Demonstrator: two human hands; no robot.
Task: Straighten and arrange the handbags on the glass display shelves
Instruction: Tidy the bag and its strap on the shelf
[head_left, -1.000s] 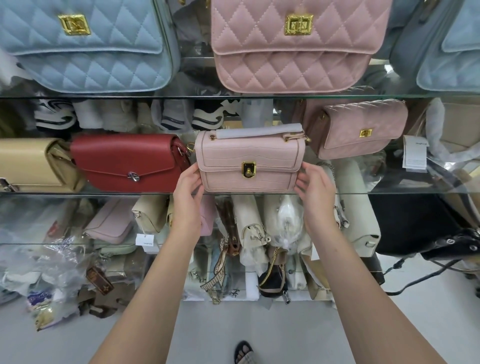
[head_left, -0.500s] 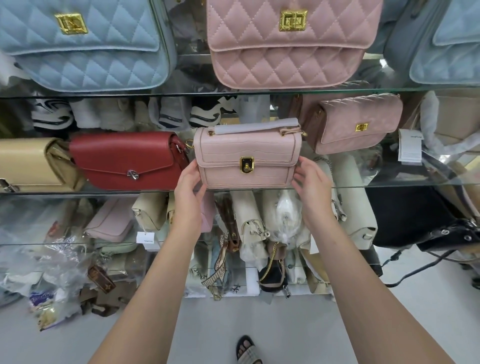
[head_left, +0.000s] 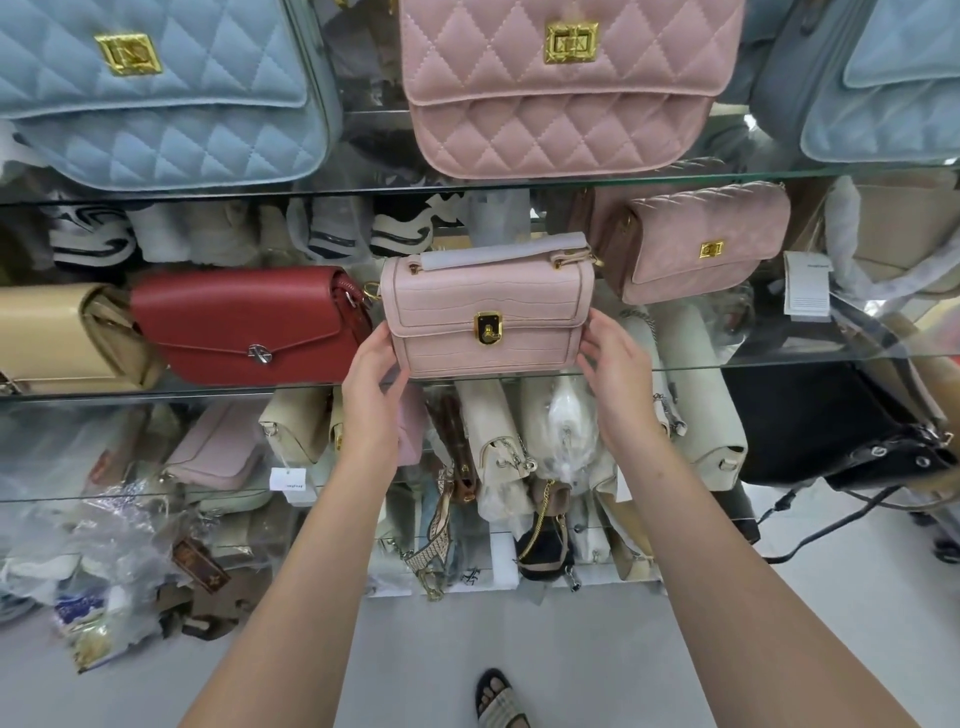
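Observation:
A pale pink croc-textured handbag with a gold clasp stands upright on the middle glass shelf, at its front edge. My left hand holds its lower left end, thumb in front and fingers behind. On the opposite side my right hand grips its lower right end. A red flap bag stands just to the left, almost touching the pale pink one. A dusty pink quilted bag sits further back to the right, tilted. A beige bag is at the far left.
The shelf above carries a large blue quilted bag, a pink quilted bag and another blue bag. Below are several cream bags and a black bag. Plastic-wrapped items lie on the floor at left.
Both hands stay on the ends of the pale pink bag. Only the view has shifted a little.

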